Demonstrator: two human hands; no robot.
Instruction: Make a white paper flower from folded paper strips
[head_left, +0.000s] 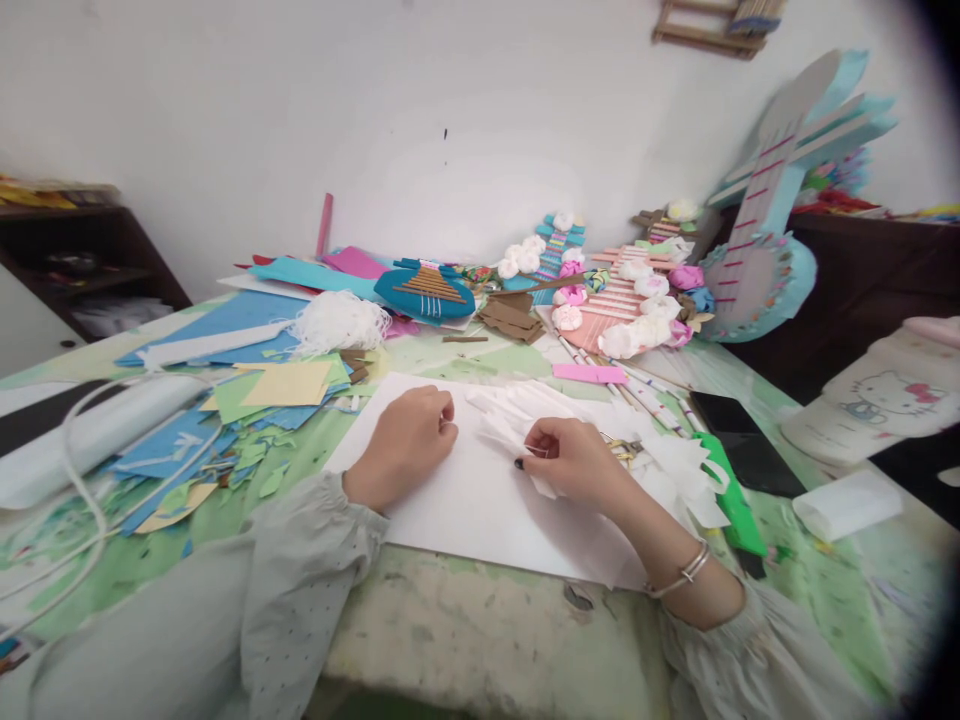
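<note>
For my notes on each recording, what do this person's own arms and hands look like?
The left hand and right hand are ungloved. The left sleeve and right sleeve are loose, pale grey-green, with gathered ends; small dots show on the left one. A silvery bracelet circles the right wrist.

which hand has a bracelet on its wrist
The right hand, the one pinching thin white paper: a silvery bracelet circles its wrist. The left hand shows only a gathered sleeve cuff, with no bracelet visible.
</note>
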